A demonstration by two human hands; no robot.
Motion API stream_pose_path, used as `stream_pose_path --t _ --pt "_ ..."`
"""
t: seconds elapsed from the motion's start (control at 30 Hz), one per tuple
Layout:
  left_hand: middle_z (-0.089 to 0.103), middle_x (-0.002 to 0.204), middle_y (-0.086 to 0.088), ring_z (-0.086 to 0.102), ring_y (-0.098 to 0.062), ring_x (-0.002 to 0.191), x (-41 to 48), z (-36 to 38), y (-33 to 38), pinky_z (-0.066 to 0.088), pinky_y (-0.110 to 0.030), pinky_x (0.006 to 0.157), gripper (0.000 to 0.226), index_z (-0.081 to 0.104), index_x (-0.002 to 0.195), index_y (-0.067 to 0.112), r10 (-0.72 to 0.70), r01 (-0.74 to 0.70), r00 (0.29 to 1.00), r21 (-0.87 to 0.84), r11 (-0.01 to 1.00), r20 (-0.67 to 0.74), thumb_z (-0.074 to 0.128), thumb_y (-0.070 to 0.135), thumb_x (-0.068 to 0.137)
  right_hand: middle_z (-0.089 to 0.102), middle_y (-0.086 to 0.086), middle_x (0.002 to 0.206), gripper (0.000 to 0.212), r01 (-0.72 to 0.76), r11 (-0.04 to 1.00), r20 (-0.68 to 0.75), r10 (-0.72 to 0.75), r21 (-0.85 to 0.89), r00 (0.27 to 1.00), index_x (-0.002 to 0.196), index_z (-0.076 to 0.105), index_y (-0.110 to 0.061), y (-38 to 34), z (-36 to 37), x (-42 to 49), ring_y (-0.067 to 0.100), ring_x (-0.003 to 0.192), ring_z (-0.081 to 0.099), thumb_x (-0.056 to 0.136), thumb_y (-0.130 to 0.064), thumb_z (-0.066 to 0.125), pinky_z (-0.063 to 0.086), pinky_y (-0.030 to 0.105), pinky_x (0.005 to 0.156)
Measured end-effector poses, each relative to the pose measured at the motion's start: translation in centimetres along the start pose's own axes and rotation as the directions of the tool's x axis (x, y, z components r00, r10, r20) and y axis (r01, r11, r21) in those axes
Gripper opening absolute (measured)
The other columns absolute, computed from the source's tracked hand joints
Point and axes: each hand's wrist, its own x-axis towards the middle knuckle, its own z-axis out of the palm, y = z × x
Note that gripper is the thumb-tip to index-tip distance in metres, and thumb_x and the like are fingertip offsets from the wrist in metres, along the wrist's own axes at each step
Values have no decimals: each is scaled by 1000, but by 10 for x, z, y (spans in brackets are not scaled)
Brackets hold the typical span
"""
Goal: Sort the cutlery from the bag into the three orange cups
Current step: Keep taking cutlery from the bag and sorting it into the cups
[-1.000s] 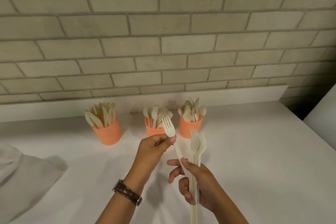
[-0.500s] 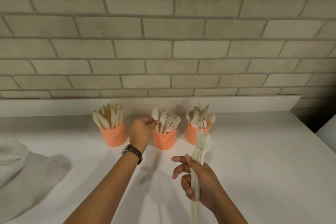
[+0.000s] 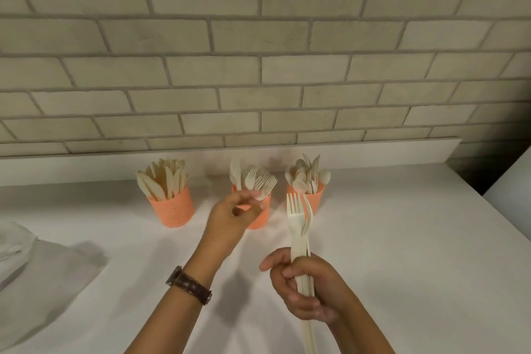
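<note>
Gripping pale cream forks point(image 3: 297, 218), tines up, the right hand point(image 3: 313, 293) curls round their handles; the left hand point(image 3: 230, 217), loosely curled and empty, hovers before the middle cup point(image 3: 263, 218).

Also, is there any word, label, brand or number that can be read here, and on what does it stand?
None can be read. The cups bear only a dotted pattern; the forks in the right hand are plain; the watch shows only its strap; the bag shows no print.

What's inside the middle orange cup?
Forks stand in the middle orange cup, tines up. Its wall hides their handles, and the left hand covers part of its front.
</note>
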Motion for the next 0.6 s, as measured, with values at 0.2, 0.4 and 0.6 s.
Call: stream_pose_path --t 0.2,0.4,0.6 --pt "65 73 9 51 -6 63 -25 0 20 47 -20 69 24 72 96 16 -88 224 877 -242 944 472 58 28 81 64 -5 64 40 -69 998 384 59 13 921 115 62 -9 -3 10 1 8 28 12 82 -7 39 16 16 27" --pt "70 74 3 61 -9 67 -33 0 29 53 -20 69 17 72 89 13 -30 161 916 -298 941 399 64 22 78 63 -4 64 36 -104 994 389 80 43 918 118 60 -10 -4 13 0 8 28 12 86 -14 44 24 13 29" --pt "69 114 2 65 -18 103 -26 -6 23 53 -27 88 22 69 97 4 25 112 919 -321 940 395 64 16 79 67 3 74 39 -80 995 381 51 59 923 125 54 -9 -1 19 0 7 29 27 95 -30 40 29 13 28"
